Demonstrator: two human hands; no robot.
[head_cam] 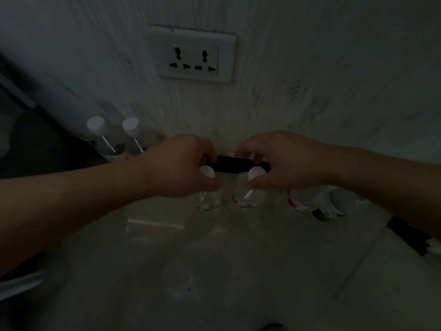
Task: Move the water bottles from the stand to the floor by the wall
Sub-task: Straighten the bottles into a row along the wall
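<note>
The scene is dim. My left hand (183, 164) is closed around the neck of a clear water bottle (208, 199) with a white cap, standing on the floor by the wall. My right hand (284, 161) grips the neck of a second clear bottle (248, 198) right beside it. Two more white-capped bottles (96, 130) (131, 131) stand close together at the left against the wall. Under my right forearm lie further bottles (310, 201), partly hidden.
A white double wall socket (193, 56) sits above the bottles. A dark strip (235, 163) runs along the wall base between my hands. A dark object (410, 235) lies on the pale tiled floor (214, 271) at the right. Dark furniture (35, 144) fills the left.
</note>
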